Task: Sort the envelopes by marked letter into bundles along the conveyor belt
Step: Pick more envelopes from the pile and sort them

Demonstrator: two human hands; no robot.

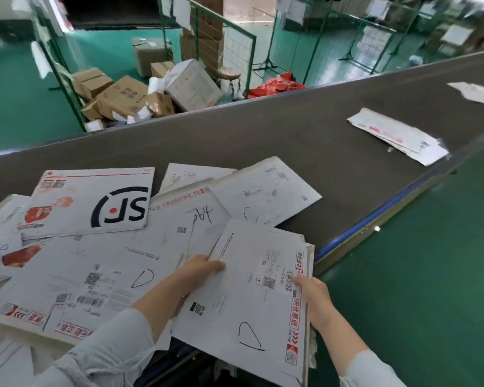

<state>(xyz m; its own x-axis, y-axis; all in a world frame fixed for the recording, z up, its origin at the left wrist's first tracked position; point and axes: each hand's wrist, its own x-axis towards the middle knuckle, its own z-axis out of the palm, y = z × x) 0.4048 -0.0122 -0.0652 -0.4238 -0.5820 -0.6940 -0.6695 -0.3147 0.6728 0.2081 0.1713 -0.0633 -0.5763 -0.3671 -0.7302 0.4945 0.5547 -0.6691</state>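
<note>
A long grey conveyor belt (263, 129) runs across the room. A big messy pile of envelopes (95, 261) lies on its near left end. Just right of that pile, a stack of envelopes (252, 297) with a D drawn on top sticks out over the belt's near edge. Farther along the belt lies a small bundle (397, 135), well apart. The left grip (201, 268) holds the stack's left edge. The right grip (313, 297) holds its right edge, thumb on top.

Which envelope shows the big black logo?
The logo envelope lying atop the pile's far left; the others show only small labels and pen marks.
</note>
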